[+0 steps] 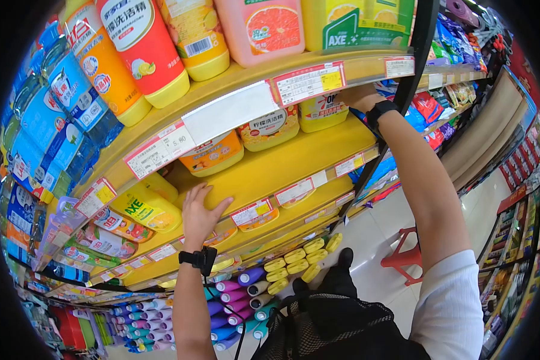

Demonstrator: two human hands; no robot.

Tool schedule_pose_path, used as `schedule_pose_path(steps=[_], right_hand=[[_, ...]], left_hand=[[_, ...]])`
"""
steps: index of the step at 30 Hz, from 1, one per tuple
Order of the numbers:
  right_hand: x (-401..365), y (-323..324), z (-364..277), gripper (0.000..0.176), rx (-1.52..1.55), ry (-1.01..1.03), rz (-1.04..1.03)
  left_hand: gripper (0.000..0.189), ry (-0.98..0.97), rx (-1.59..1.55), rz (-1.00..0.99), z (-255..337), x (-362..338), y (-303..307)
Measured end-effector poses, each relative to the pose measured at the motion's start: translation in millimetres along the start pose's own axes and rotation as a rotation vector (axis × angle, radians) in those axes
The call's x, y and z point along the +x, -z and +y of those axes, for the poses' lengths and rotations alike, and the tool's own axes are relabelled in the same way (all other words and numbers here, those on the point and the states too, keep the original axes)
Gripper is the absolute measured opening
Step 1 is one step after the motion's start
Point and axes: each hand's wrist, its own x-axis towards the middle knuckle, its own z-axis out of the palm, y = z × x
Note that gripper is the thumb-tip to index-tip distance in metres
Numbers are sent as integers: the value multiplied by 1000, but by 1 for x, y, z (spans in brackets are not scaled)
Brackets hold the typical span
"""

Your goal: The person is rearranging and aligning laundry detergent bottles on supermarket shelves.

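My right hand [360, 98] reaches in under the upper shelf, beside a yellow dish-soap bottle [321, 115] at the right end of the row; its fingers are hidden behind the shelf's price strip, so I cannot tell whether they grip. My left hand [201, 210] has its fingers spread and holds nothing, at the front edge of the yellow middle shelf [252, 174]. Behind it on that shelf stand an orange-labelled bottle [213, 153] and a lemon dish-soap bottle [270, 128]. Left of my left hand, a yellow AXE bottle [147, 207] leans on the shelf below.
Large detergent bottles, among them a red one [143, 48] and a pink one [261, 30], line the upper shelf. Yellow-capped and purple-capped bottles [252, 276] stand on the floor by my feet. A red stool [405, 258] is at the right, and a dark shelf post [420, 54] stands beside my right arm.
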Motion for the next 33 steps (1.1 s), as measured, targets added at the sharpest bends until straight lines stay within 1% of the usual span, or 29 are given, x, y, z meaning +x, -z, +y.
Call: schedule_pose_path(steps=[2, 5, 6, 8, 10, 11, 12, 15, 16, 19, 22, 25, 31, 33], right_hand=[[-1, 2, -3, 74, -13, 5, 26], [-11, 1, -12, 61, -125, 14, -5], [-20, -23, -7, 48, -56, 60, 209], [-53, -15, -33, 39, 90, 91, 553], [-85, -34, -48, 33, 209, 42, 537], [-98, -45, -54, 27, 219, 40, 510], [-103, -53, -60, 12, 343, -18, 449], [-112, -64, -65, 21, 550, -328, 250], [-110, -70, -64, 34, 539, -374, 238], [-97, -76, -60, 41, 456, -462, 99], [-90, -78, -63, 45, 273, -471, 65], [-90, -80, -72, 43, 187, -435, 58], [-95, -80, -71, 37, 259, -452, 86], [-95, -85, -70, 36, 263, -460, 145]], left_hand=[[58, 5, -3, -4, 0, 0, 1], [58, 19, -20, -11, 1, 0, 1], [58, 21, -20, -11, 0, -1, 0], [57, 20, -20, -11, -1, -1, 0], [57, 25, -20, -6, -1, -1, -1], [56, 32, -24, -11, -1, -2, -1], [56, 35, -25, -21, 0, -2, -1], [56, 20, -10, -10, -3, -2, -3], [57, 11, -3, 1, -5, -2, -4], [57, 5, -9, -9, -6, -2, -4], [57, -4, -8, -8, -6, -3, -4], [54, 36, -26, -42, -2, -2, -1], [54, 27, -13, -43, -1, -3, -1], [54, 42, -21, -45, 2, -3, 0]])
